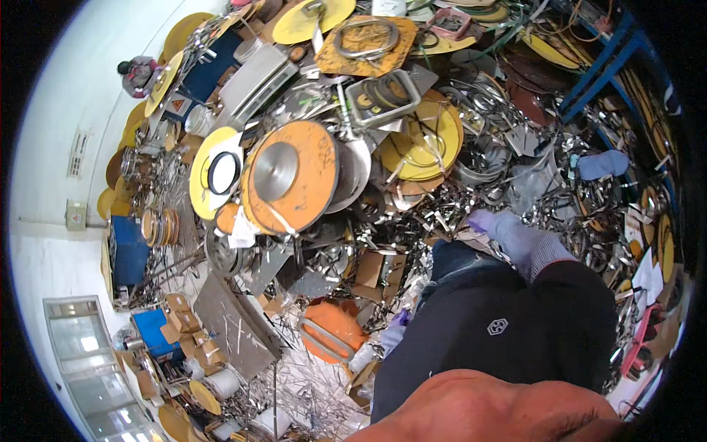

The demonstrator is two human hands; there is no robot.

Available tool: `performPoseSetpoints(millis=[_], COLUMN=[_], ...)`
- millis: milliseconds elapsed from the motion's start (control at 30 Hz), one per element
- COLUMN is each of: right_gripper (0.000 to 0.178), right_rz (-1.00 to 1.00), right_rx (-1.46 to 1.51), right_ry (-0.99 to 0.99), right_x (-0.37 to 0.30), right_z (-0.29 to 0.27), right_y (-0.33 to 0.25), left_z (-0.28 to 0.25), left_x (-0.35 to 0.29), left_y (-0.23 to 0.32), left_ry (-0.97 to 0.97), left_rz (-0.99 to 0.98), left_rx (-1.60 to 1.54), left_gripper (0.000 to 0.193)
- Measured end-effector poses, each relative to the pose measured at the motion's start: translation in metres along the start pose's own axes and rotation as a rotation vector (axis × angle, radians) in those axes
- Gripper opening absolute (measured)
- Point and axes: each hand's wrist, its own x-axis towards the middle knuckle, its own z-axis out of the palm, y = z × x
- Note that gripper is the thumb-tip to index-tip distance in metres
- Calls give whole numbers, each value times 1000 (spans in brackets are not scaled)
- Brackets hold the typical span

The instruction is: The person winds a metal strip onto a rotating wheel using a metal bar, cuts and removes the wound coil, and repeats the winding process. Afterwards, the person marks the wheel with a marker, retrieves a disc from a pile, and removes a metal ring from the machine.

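Observation:
My right hand, in a pale grey and purple knit glove, reaches out from a black sleeve over a heap of shiny metal strips. Its fingers look curled together, and whatever lies in them is hidden. Beside it is my bent leg in dark trousers. My left hand, gloved alike, shows only in part past the edge of my black top; its fingers are mostly hidden. Close to that hand lies an orange disc with a grey oval ring on it. A cardboard box sits just beyond.
Orange reel discs with a metal hub stand left of the heap. Yellow discs and a grey tray of coils lie further off. Blue metal framing rises at right. A brown board leans at left. Another person is far left.

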Motion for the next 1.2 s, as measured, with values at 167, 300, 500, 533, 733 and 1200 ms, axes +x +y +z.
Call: performPoseSetpoints(millis=[167, 300, 500, 533, 733, 1200], right_gripper=[17, 18, 40, 43, 43, 45], right_rz=[-19, 296, 29, 274, 533, -179], right_rx=[564, 649, -310, -325, 244, 2136], right_ry=[31, 80, 254, 173, 59, 788], right_x=[56, 38, -93, -110, -126, -21], right_z=[-33, -20, 19, 18, 22, -199], right_y=[62, 72, 67, 62, 131, 188], left_z=[19, 21, -4, -8, 1, 148], left_x=[13, 29, 38, 29, -13, 31], left_y=[42, 59, 64, 59, 60, 174], left_ry=[-32, -60, -93, -87, -65, -30], left_rz=[20, 57, 187, 92, 0, -20], left_rx=[135, 246, 467, 421, 387, 349], left_gripper=[17, 17, 16, 22, 23, 25])
